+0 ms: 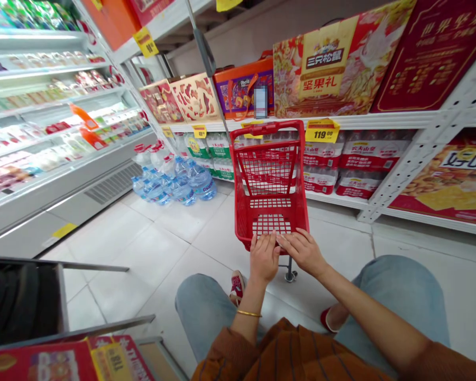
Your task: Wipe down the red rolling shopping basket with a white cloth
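A small red shopping cart [243,214] stands upright in front of me, between my knees and the shelf. Its basket is a plastic grid and nothing lies in it. My left hand [264,259], with a gold bangle at the wrist, is closed over the near rim, fingers reaching inside. Beside it, nearly touching, my right hand [303,251] holds the same rim with its fingers bent over the edge. The cart's handle [267,127] is at the far side, close to the shelf. Parts of both thumbs and the rim beneath the hands are hidden.
Ahead, a white shelf holds gift boxes [321,69] above red packs of bottled water [365,151]. Large water bottles [174,180] stand on the floor beside a refrigerated display [55,174]. A metal rack with red boxes [59,360] is close at my lower left.
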Tool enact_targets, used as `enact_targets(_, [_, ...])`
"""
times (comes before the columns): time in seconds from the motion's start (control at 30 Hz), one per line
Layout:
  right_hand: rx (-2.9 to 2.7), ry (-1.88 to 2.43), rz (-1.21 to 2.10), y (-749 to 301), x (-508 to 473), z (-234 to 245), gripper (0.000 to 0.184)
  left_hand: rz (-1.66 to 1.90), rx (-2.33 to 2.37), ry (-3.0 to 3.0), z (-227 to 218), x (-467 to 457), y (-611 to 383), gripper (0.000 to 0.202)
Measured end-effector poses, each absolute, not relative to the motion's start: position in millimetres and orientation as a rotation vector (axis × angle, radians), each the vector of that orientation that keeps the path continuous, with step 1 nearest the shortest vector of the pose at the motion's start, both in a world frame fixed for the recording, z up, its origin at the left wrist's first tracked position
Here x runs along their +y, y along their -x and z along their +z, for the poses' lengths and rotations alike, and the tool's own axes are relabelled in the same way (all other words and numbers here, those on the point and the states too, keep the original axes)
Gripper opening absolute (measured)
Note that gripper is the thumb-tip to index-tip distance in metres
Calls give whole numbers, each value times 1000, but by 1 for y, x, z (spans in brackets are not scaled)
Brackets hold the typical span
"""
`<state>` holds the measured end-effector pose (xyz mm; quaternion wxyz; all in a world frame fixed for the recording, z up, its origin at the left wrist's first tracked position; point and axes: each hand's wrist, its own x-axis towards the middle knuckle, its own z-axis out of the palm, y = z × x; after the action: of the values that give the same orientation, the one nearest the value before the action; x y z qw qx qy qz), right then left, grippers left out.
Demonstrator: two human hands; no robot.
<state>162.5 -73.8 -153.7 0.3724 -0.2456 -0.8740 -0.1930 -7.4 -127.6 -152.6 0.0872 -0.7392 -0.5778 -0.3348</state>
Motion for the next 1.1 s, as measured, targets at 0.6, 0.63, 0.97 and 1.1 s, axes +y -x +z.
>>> enact_targets(0.6, [-2113,748,-305,-158,-83,-153,36,-1222,-1799,2209,-148,-131,-10,55])
enact_targets(0.63, [-2121,750,-300,-153,-85,-153,37,-1244,-1801,2207,-149,-131,-10,58])
enact_targets(0.97, [-2206,671,-514,-165,-75,-155,37,-1218,-1741,2304,-156,-130,9,61])
enact_targets(1.1, [-2207,709,-456,-177,-73,-156,38,-1226,-1777,2302,-156,-130,8,56])
